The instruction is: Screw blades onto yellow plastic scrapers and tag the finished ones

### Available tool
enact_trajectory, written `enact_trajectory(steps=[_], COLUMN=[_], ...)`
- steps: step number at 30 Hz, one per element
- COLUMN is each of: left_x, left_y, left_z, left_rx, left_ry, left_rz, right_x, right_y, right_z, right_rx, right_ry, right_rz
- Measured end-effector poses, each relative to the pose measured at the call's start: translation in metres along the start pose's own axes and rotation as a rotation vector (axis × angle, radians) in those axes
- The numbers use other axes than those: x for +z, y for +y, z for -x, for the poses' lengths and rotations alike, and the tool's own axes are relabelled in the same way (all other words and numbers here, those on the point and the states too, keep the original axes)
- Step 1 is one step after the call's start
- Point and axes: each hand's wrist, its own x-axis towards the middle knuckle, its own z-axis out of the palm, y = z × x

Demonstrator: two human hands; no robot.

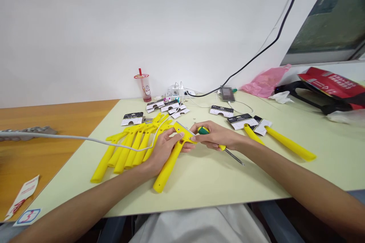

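Observation:
A yellow scraper (pixel 170 164) is gripped in my left hand (pixel 162 151), its handle slanting down toward the table's front edge. A metal blade strip shows along the top of its head. My right hand (pixel 221 135) has its fingertips at the right end of that head. Tucked in the same hand is a screwdriver (pixel 203 130) with a green and yellow handle, its shaft pointing down to the right. Left of my hands lies a row of several yellow scrapers (pixel 123 156), partly overlapping.
Several black-and-white cards (pixel 221 111) lie behind my hands. Two carded yellow scrapers (pixel 291 143) rest at right. A drink cup (pixel 144 88) and white plugs stand near the wall. A white cable (pixel 94 139) crosses over the scraper row. A red bag (pixel 335 86) is far right.

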Motion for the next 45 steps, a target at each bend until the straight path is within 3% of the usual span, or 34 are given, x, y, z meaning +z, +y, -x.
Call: enact_trajectory(steps=[14,21,25,28,32,38,45], left_x=[0.001,-0.001,0.002,0.003,-0.001,-0.012,-0.015], left_y=[-0.001,0.003,0.007,0.009,0.010,0.003,-0.002], left_z=[0.002,0.001,0.001,0.005,0.013,0.012,0.007], left_rx=[0.005,0.010,0.041,0.186,0.488,1.012,1.158], left_ry=[-0.043,-0.055,-0.062,-0.024,0.069,-0.073,-0.046], left_rz=[-0.034,-0.038,-0.127,-0.252,-0.546,-1.207,-1.586], right_x=[0.013,0.007,0.008,0.011,0.013,0.012,0.011], right_y=[-0.005,-0.001,0.001,-0.001,-0.007,-0.010,-0.010], right_z=[0.001,0.001,-0.001,-0.001,0.002,0.004,0.005], right_rx=[-0.025,0.012,-0.008,-0.051,-0.087,-0.160,-0.145], right_ry=[0.127,0.053,0.090,0.158,0.255,0.341,0.336], right_rz=[0.232,0.025,-0.035,-0.043,-0.093,-0.170,-0.239])
